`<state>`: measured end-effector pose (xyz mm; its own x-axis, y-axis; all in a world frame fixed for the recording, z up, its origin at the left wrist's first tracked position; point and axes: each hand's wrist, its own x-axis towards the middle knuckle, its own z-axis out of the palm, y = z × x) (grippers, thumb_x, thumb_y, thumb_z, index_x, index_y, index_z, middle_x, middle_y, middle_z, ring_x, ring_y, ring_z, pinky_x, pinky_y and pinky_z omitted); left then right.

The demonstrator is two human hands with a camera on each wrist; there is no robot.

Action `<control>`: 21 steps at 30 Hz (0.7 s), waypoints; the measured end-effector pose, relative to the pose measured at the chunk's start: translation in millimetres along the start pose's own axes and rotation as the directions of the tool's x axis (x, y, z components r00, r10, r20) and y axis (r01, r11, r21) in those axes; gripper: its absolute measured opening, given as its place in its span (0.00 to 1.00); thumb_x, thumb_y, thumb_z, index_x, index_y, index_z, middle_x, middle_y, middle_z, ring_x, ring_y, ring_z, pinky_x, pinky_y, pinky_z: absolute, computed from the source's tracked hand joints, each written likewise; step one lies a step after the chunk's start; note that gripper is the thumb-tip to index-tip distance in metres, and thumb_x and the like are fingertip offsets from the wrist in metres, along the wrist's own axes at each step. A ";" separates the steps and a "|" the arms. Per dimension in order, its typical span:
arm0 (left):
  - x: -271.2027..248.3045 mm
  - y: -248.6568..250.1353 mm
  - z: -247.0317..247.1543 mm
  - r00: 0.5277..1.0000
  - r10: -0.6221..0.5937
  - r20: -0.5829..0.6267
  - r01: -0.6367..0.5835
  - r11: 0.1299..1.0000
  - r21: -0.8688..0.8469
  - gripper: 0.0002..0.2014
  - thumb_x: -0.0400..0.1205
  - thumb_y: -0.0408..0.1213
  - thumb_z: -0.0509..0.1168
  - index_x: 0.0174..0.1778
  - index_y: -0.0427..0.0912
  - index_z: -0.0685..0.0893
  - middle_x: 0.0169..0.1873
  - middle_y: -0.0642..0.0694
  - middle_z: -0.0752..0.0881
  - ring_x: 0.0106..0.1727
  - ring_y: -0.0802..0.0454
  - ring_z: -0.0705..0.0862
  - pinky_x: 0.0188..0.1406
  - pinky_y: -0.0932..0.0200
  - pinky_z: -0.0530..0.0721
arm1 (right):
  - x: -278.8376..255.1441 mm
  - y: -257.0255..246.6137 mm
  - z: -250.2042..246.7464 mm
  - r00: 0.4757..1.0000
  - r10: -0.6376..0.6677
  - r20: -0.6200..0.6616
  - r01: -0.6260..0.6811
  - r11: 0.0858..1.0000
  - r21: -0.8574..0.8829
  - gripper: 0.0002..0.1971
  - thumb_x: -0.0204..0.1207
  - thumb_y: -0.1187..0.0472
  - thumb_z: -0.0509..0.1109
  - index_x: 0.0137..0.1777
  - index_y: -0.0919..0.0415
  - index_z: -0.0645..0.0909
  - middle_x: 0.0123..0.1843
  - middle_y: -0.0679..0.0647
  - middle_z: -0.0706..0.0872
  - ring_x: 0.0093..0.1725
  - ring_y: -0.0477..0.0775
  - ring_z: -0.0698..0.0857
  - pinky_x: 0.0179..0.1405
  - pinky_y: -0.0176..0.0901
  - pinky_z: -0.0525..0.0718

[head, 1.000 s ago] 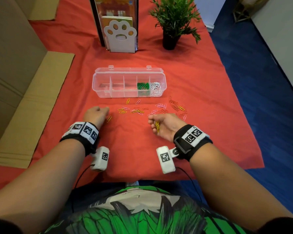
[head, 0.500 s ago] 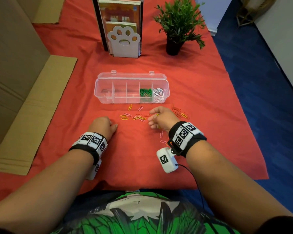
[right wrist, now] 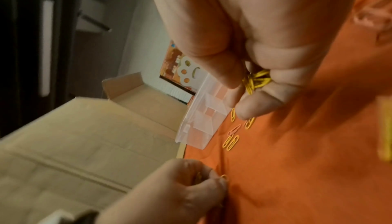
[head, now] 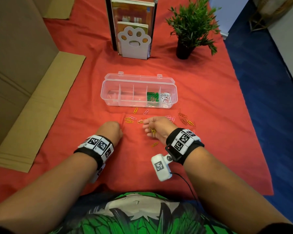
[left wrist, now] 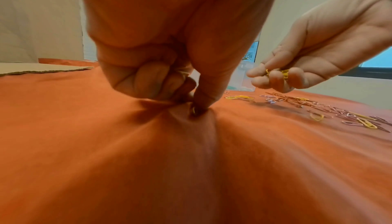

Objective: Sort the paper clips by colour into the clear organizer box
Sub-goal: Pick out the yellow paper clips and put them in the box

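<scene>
A flattened cardboard sheet (head: 35,107) was seen at the left edge of the red-covered tabletop (head: 210,92). The left hand (head: 111,130) had been kept low on the cloth, fingers curled, a single yellow clip (left wrist: 193,110) being pinched against the fabric by thumb and fingertip. The clear organizer box (head: 139,81) lay open beyond both hands, with green clips (head: 153,96) in the fourth compartment and white clips (head: 166,97) in the rightmost one. Loose clips (head: 184,118), yellow, pink and red, were scattered on the cloth between box and hands. The right hand (head: 156,128), half a second earlier lowered over those clips, had been turned palm inward and drawn slightly back, a bunch of yellow clips (right wrist: 256,80) being gripped in its curled fingers. One yellow clip (head: 154,144) was left lying near that wrist.
</scene>
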<state>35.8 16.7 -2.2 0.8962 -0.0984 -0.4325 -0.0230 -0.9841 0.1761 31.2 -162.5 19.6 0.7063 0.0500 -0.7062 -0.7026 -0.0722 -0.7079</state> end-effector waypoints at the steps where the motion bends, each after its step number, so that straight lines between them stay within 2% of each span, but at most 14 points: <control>1: -1.4 0.6 0.5 1.000 0.006 -0.010 -0.006 1.000 0.003 0.12 0.79 0.35 0.58 0.51 0.32 0.84 0.53 0.31 0.86 0.57 0.34 0.83 0.54 0.48 0.79 | -0.8 -0.6 1.3 1.000 0.005 0.017 -0.006 1.000 0.025 0.15 0.80 0.75 0.53 0.39 0.59 0.76 0.33 0.53 0.78 0.29 0.46 0.75 0.21 0.30 0.76; 3: -3.9 1.3 -0.7 0.999 0.008 -0.034 -0.009 0.999 -0.040 0.12 0.79 0.35 0.59 0.49 0.31 0.83 0.51 0.30 0.87 0.55 0.33 0.84 0.52 0.48 0.79 | -1.7 -3.2 1.5 1.000 0.008 0.023 -0.009 0.999 0.045 0.13 0.79 0.73 0.56 0.37 0.59 0.77 0.31 0.52 0.76 0.27 0.45 0.72 0.19 0.30 0.73; 5: -3.8 0.6 -6.6 0.997 -0.003 -0.074 -0.009 0.987 -0.161 0.11 0.79 0.36 0.60 0.45 0.32 0.83 0.48 0.30 0.87 0.52 0.33 0.84 0.50 0.48 0.78 | -0.7 -7.1 -1.9 1.000 0.001 0.004 -0.001 0.999 0.032 0.12 0.79 0.72 0.57 0.38 0.59 0.76 0.29 0.52 0.73 0.26 0.46 0.71 0.18 0.31 0.71; 7: -0.5 -2.8 -16.6 0.995 -0.052 -0.090 0.022 0.951 -0.307 0.11 0.80 0.37 0.60 0.43 0.33 0.83 0.47 0.30 0.87 0.52 0.34 0.84 0.51 0.50 0.77 | 1.6 -10.5 -6.9 1.000 -0.015 -0.014 0.015 1.000 0.023 0.14 0.80 0.73 0.54 0.39 0.60 0.76 0.30 0.52 0.73 0.26 0.46 0.72 0.18 0.32 0.72; 9: 4.2 -8.6 -27.2 0.991 -0.130 -0.035 0.102 0.893 -0.439 0.11 0.80 0.38 0.59 0.43 0.34 0.83 0.45 0.31 0.86 0.49 0.37 0.83 0.48 0.52 0.77 | 2.9 -14.3 -11.0 0.999 -0.025 -0.028 0.026 0.999 0.031 0.14 0.80 0.74 0.53 0.41 0.60 0.75 0.31 0.53 0.75 0.27 0.47 0.75 0.18 0.32 0.76; 10: 6.2 -10.9 -32.0 0.986 -0.167 0.025 0.154 0.832 -0.533 0.10 0.79 0.38 0.59 0.40 0.36 0.83 0.40 0.33 0.85 0.43 0.39 0.83 0.43 0.54 0.77 | 3.3 -16.2 -12.7 0.999 -0.030 -0.035 0.032 0.999 0.039 0.13 0.80 0.74 0.53 0.41 0.60 0.76 0.31 0.53 0.76 0.28 0.47 0.76 0.18 0.31 0.77; 11: 7.5 -12.5 -35.7 0.976 -0.193 0.097 0.209 0.731 -0.650 0.09 0.77 0.36 0.59 0.35 0.38 0.82 0.33 0.36 0.83 0.33 0.42 0.80 0.33 0.57 0.76 | 3.7 -18.1 -14.4 0.998 -0.036 -0.043 0.038 0.998 0.044 0.13 0.80 0.74 0.54 0.41 0.60 0.76 0.32 0.53 0.76 0.29 0.47 0.77 0.20 0.31 0.78; 13: 8.5 -10.9 -41.0 0.951 -0.204 0.234 0.305 0.476 -0.825 0.09 0.74 0.31 0.59 0.27 0.40 0.77 0.21 0.42 0.78 0.18 0.50 0.72 0.17 0.68 0.68 | 5.3 -21.3 -17.7 0.997 -0.047 -0.063 0.050 0.998 0.049 0.14 0.81 0.74 0.54 0.41 0.60 0.76 0.33 0.53 0.77 0.30 0.47 0.77 0.22 0.31 0.80; 15: 10.6 -3.1 -45.4 0.944 -0.168 0.284 0.318 0.234 -0.919 0.09 0.73 0.26 0.57 0.27 0.39 0.74 0.19 0.44 0.77 0.14 0.57 0.70 0.13 0.73 0.65 | 6.5 -24.6 -21.2 0.995 -0.063 -0.073 0.068 0.996 0.066 0.15 0.81 0.76 0.52 0.41 0.62 0.76 0.35 0.54 0.78 0.31 0.47 0.78 0.23 0.31 0.81; 16: 12.5 3.0 -49.4 0.945 -0.143 0.293 0.313 0.144 -0.939 0.10 0.74 0.25 0.57 0.28 0.39 0.74 0.19 0.45 0.78 0.14 0.58 0.70 0.12 0.73 0.66 | 6.9 -27.0 -22.4 0.994 -0.074 -0.079 0.080 0.994 0.077 0.16 0.80 0.77 0.51 0.42 0.63 0.76 0.36 0.55 0.78 0.32 0.48 0.79 0.23 0.31 0.82; 18: 20.0 19.0 -60.1 0.949 -0.071 0.306 0.311 0.067 -0.948 0.10 0.76 0.25 0.56 0.29 0.39 0.74 0.17 0.48 0.80 0.14 0.61 0.71 0.11 0.73 0.69 | 5.7 -33.4 -25.8 0.988 -0.116 -0.106 0.127 0.987 0.103 0.16 0.79 0.80 0.49 0.44 0.65 0.76 0.36 0.57 0.78 0.32 0.49 0.79 0.25 0.31 0.83; 21: 38.2 45.7 -78.3 0.955 0.008 0.295 0.294 0.052 -0.954 0.09 0.79 0.27 0.55 0.33 0.40 0.73 0.23 0.48 0.78 0.15 0.62 0.74 0.14 0.72 0.76 | 3.7 -44.5 -31.3 0.972 -0.178 -0.154 0.199 0.971 0.133 0.16 0.79 0.81 0.50 0.42 0.65 0.76 0.37 0.59 0.80 0.34 0.50 0.81 0.32 0.34 0.84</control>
<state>103.6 -20.5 58.6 0.7254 -0.1452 -0.6728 0.6853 0.0610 0.7257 67.7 -190.3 49.1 0.8246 -0.0921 -0.5582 -0.5536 0.0718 -0.8297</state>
